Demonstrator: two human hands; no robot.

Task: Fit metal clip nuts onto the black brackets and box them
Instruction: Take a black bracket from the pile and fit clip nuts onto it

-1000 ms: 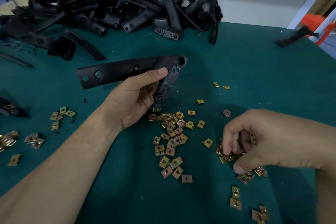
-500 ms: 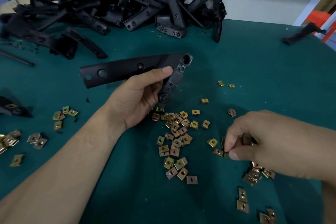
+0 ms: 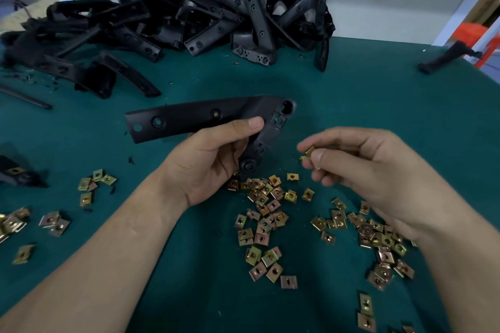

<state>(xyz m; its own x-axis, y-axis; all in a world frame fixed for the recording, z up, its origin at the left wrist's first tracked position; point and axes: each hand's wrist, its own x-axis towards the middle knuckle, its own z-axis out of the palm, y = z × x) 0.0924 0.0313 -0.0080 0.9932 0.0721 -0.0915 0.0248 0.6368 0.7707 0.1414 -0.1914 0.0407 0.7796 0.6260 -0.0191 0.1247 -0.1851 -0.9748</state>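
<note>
My left hand grips a long black bracket above the green table, thumb on its upper face, fingers curled round its bent right end. My right hand is raised just right of that end and pinches one brass-coloured clip nut between thumb and forefinger. The nut is a short way from the bracket, not touching it. Several loose clip nuts lie scattered on the table below both hands.
A heap of black brackets fills the back left against the white wall. More clip nuts lie at the left, beside a black part at the left edge. Another black piece lies far right. Table cloth is teal.
My right hand has lifted from the nut pile with one clip nut pinched and moved up and left toward the bracket's end. My left hand keeps its hold on the bracket.
</note>
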